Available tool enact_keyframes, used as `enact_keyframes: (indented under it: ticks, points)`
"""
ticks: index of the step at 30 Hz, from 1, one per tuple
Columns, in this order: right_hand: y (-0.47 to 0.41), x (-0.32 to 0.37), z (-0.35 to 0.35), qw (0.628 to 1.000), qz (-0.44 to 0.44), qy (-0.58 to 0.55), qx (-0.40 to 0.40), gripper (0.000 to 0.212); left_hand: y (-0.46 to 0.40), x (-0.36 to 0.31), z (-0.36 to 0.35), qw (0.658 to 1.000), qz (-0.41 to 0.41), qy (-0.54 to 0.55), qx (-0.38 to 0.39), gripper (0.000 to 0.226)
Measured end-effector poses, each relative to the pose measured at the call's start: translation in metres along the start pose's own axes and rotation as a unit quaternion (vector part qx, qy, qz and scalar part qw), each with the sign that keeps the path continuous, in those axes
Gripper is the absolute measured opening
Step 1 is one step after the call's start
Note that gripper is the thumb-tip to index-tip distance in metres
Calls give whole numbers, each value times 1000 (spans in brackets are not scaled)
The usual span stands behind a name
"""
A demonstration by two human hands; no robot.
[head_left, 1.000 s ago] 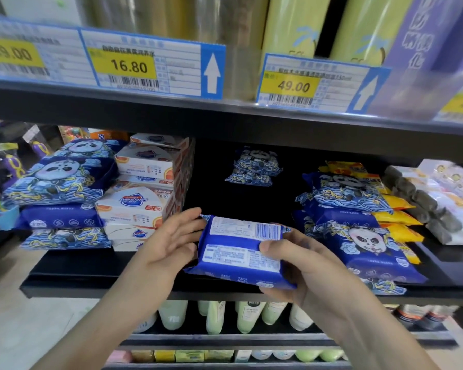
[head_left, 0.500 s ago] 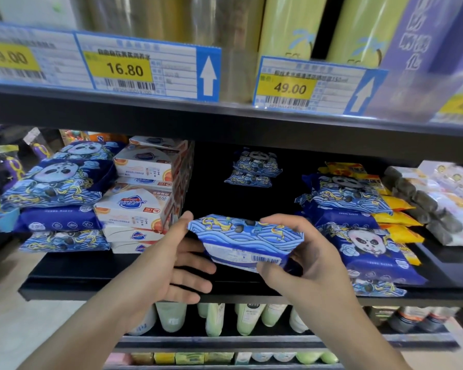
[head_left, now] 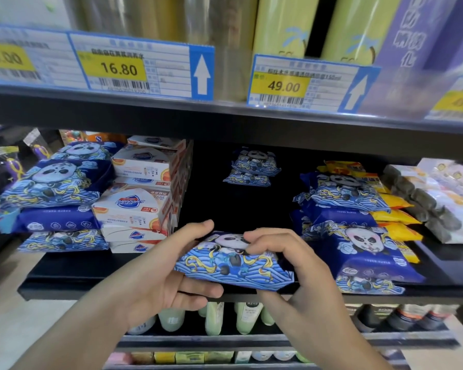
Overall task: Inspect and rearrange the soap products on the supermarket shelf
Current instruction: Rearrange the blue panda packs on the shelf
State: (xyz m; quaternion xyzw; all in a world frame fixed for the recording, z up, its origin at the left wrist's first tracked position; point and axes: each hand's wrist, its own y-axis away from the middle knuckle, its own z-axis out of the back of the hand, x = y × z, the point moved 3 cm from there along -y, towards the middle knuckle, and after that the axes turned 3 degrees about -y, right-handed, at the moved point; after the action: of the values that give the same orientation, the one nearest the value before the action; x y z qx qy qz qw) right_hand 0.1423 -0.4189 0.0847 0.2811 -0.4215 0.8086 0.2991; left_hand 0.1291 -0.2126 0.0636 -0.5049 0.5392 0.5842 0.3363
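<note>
Holding one blue panda pack (head_left: 233,263) front side up, just above the front edge of the black shelf (head_left: 64,279), both hands have a grip on it: left hand (head_left: 158,273) clasping its left end, right hand (head_left: 286,263) its right. Beyond, two panda packs (head_left: 251,166) lie stacked at the back.

Two bare forearms and hands, no sleeves in view

The left hand (head_left: 155,273) and right hand (head_left: 286,263) carry no rings, watch or gloves. Both forearms are uncovered right to the frame's lower edge, one entering from 7 o'clock, the other from 5 o'clock. Fingernails look short and unpainted where they show. No other clothing is visible.
</note>
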Motion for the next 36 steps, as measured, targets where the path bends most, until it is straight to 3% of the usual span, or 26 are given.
enact_keyframes:
  ticks: [1,3,5,7,11,18,21,24,30,36]
  points:
    - [2,-2,-1,1000,4,29,9,71,6,2,-6,995,57,57,65,44]
    - [5,-3,-1,996,12,82,27,71,15,9,-9,981,71,61,168,38]
    - [6,-4,-1,991,22,127,47,66,15,5,-8,989,89,-23,112,55]
    - [5,-2,0,982,34,171,72,55,5,9,2,996,60,-32,53,51]
    - [1,7,5,964,40,232,119,45,9,7,-4,998,-22,-55,28,48]
    - [-18,27,11,934,59,314,159,48,18,5,-18,995,-82,-19,61,45]
    - [-22,35,25,933,86,320,144,49,16,3,-24,992,-83,18,91,46]
    - [-25,38,55,933,93,326,121,51,8,-1,-25,994,-56,52,72,45]
    - [-32,0,140,937,10,336,94,49,5,2,-20,995,-83,-33,48,21]
    - [-32,-36,175,953,-65,278,102,52,3,6,-32,994,-66,-75,35,22]
